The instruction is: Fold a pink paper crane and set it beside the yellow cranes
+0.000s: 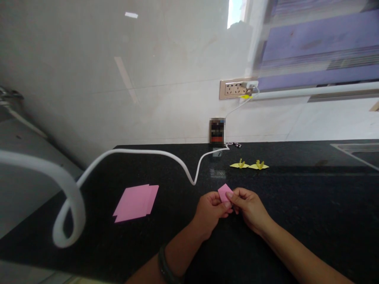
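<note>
Head view: a pale, glossy tiled wall point(177, 110) stands behind a black speckled stone countertop point(310, 205). The landmark for places is the stack of flat, offset pink paper sheets point(134, 203) on that countertop. A thick white cable point(142, 152) passes on the far side of the stack. To the right of the stack are the bare left hand point(210, 211) and bare right hand point(248, 207). Both are closed in a pinch on one small, pointed piece of folded pink paper point(223, 192); the right thumb lies across its face. A beige-framed socket plate point(222, 90) is on the wall, beyond and right of the stack.

Progress, as judged: two yellow folded-paper figures point(258, 166), farther right of the stack, appear complete. The held piece is partly folded and looks unfinished. The stacked sheets show no folds.

Markings: none legible. An upright dark rectangular object point(217, 132), beyond and right of the stack, has its face pixelated; any brand or writing there cannot be read.
</note>
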Tool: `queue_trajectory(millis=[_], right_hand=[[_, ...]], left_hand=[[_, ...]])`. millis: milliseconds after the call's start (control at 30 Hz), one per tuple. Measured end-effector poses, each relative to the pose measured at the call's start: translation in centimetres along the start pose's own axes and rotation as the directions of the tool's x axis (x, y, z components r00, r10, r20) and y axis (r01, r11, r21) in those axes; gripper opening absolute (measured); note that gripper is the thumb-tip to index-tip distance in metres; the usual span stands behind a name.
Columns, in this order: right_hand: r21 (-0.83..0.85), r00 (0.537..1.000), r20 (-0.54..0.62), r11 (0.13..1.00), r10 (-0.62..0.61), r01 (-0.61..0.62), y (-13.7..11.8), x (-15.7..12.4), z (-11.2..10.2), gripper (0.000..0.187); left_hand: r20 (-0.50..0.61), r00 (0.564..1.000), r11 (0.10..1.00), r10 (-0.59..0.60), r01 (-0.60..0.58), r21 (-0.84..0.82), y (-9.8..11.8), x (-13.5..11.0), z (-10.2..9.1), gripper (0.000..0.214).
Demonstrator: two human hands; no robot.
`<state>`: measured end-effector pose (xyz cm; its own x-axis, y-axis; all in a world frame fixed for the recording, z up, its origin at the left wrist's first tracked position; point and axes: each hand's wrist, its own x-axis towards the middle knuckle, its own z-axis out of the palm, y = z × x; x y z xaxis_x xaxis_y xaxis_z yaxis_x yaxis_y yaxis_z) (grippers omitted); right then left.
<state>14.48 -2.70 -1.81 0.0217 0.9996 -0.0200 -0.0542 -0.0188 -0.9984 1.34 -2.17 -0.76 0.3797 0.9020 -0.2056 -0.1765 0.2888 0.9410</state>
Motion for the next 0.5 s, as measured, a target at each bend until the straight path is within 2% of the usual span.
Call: queue_trajectory(millis=[67,267,400,500], right_hand=[[0.023,1.000,0.013,1.000,0.016,-0.016,0.00,-0.02,0.04,0.030],[0.093,0.998,0.053,0.994,0.045,-0.050,-0.21,-0.23,0.34,0.028],[0.100,0.998,0.055,0.995,0.021,-0.027,-0.11,-0.14,0.13,0.029],[0.071,0.999,0.050,0.997,-0.007,0.004,-0.04,-0.12,-0.17,0.027]], left_hand=[[0.014,1.000,1.000,-0.015,0.015,-0.007,0.01,-0.07,0.17,0.028],[-0.043,0.999,0.999,-0.011,0.012,0.035,0.35,-0.24,0.57,0.029],[-0.007,0.996,0.994,0.083,-0.083,0.076,0.24,-0.29,0.27,0.027],[-0.042,0.984,0.975,0.172,-0.164,0.151,0.01,-0.15,-0.26,0.024]])
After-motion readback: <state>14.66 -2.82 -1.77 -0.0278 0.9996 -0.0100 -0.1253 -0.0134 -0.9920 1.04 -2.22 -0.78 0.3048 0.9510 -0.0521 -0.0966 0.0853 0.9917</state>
